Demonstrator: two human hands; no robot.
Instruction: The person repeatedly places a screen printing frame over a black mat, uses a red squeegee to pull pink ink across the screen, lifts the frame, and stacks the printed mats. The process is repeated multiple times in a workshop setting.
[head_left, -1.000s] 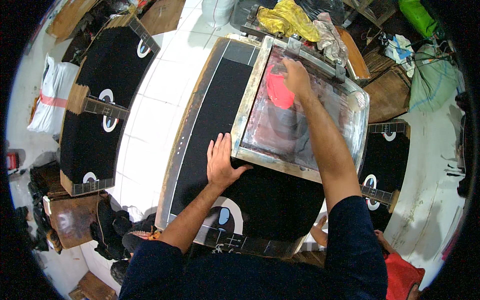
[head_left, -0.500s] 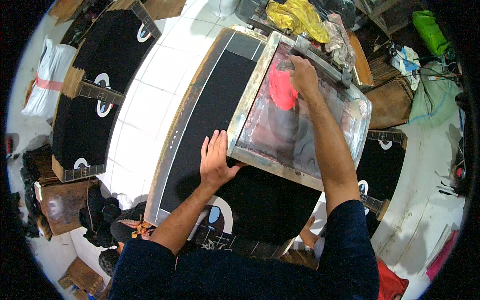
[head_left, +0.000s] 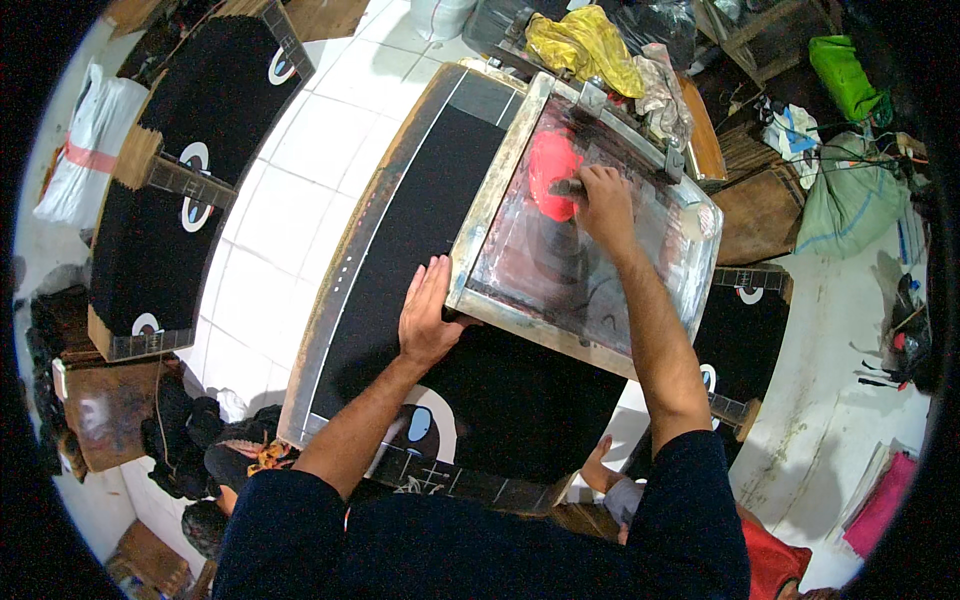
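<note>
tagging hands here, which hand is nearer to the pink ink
Right. The right hand is at the right edge of the pink ink, holding a dark squeegee; the left hand is farther, below and left, at the near left corner of the wooden frame.

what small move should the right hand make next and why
Probably pull the dark tool slightly toward the near side of the frame: the right hand holds it at the pink patch, which lies in the far half, and the left hand is by the near left corner.
</note>
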